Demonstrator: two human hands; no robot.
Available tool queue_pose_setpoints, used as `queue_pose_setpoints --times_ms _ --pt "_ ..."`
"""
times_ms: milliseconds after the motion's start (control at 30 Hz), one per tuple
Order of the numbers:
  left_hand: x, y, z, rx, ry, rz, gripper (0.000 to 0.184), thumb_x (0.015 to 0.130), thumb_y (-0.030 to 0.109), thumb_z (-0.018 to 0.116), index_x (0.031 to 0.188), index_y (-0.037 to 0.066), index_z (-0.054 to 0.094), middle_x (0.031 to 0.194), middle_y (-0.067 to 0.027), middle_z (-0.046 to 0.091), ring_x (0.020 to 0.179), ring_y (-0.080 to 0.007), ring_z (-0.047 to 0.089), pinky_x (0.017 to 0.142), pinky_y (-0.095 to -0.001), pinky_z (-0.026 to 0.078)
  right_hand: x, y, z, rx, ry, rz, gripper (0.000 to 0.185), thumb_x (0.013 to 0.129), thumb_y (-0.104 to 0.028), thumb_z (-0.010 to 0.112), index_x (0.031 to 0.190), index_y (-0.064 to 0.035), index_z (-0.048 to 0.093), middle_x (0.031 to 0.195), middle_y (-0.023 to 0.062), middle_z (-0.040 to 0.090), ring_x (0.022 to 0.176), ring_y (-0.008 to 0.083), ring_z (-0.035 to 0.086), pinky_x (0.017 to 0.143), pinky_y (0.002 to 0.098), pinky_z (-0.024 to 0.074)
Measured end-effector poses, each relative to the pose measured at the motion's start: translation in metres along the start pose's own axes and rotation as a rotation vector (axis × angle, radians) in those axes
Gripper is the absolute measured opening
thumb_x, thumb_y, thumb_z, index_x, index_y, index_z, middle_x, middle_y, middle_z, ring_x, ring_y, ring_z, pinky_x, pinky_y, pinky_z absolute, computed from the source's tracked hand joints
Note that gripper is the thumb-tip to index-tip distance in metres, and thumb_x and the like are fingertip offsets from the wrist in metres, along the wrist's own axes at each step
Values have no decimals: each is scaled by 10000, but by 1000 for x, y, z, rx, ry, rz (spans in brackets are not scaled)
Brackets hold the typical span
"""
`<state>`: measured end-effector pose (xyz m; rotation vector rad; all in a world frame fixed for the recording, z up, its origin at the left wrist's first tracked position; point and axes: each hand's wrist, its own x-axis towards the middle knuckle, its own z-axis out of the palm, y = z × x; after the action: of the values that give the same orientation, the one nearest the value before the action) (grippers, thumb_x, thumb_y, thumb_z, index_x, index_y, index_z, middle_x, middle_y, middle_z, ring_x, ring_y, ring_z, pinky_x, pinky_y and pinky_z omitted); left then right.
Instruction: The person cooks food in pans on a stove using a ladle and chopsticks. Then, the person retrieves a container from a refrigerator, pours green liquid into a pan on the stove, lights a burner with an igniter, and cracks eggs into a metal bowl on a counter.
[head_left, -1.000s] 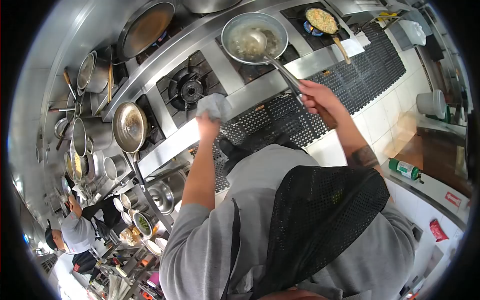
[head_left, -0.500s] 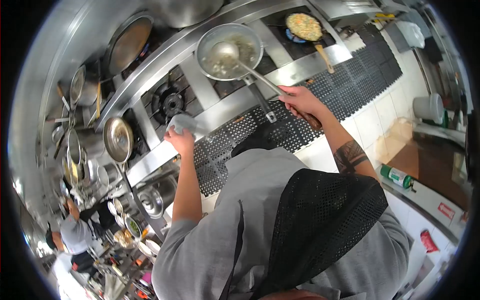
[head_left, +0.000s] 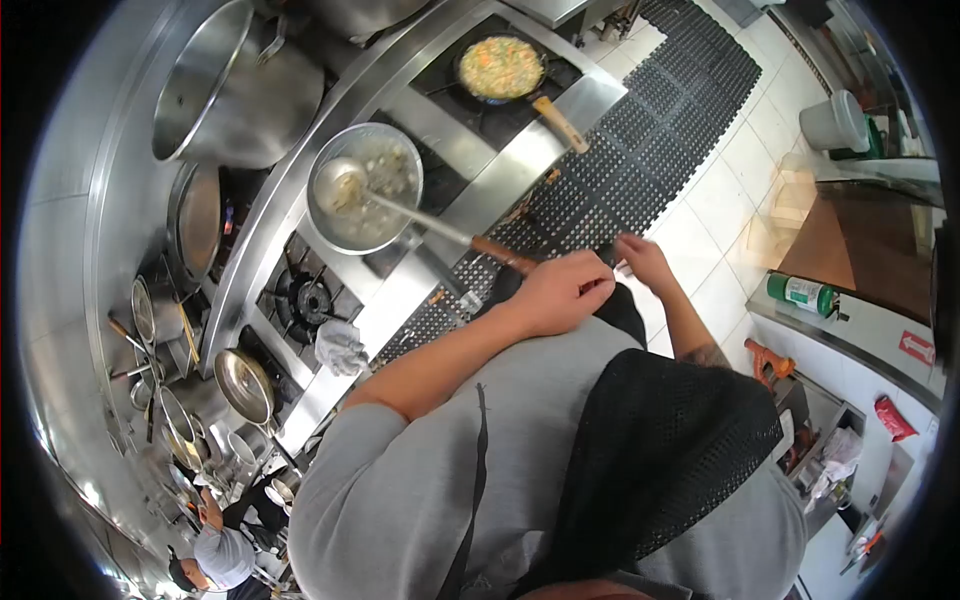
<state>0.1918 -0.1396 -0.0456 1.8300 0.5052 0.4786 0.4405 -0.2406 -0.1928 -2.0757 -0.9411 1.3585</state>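
My left hand is closed around the wooden end of the ladle handle. The ladle's bowl rests in the simmering contents of a round metal pan on the stove. To its right, my right hand is off the handle, with its fingers slightly bent and apart and nothing visible in them. A grey cloth lies on the stove's front edge, touched by neither hand. The pan's own handle points toward my body, below the ladle.
A skillet of diced food sits at the upper burner. A large pot and a flat pan stand behind. Another pan is at the left. Black perforated matting covers the floor. A co-worker is at lower left.
My left hand has left the cloth, crossed rightward and taken the ladle handle. My right hand has let go of it and moved right. The view has turned, shifting the stove left.
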Motion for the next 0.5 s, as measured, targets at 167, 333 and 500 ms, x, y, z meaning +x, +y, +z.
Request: queue_pose_setpoints --times_ms 167,333,500 --pt "86 -38 58 118 -152 -336 200 923 243 700 920 44 700 827 -130 648 767 -274 652 681 -387 504 -38 172 -78 286 145 505 350 991 -304 616 1179 -14 672 865 111 713 664 200 695 552 325 555" --pt "124 -25 89 151 -42 -470 114 891 142 670 886 30 649 796 -117 609 721 -252 606 671 -379 492 38 166 -128 -70 -205 261 363 956 -337 627 970 13 721 752 142 696 609 231 672 587 376 558" --pt "106 26 95 41 190 -557 166 893 58 638 1053 22 671 970 -97 652 831 -183 632 760 -324 522 190 -6 -86 -60 -281 -528 368 972 -365 635 975 -1 686 969 186 709 934 372 673 834 425 532"
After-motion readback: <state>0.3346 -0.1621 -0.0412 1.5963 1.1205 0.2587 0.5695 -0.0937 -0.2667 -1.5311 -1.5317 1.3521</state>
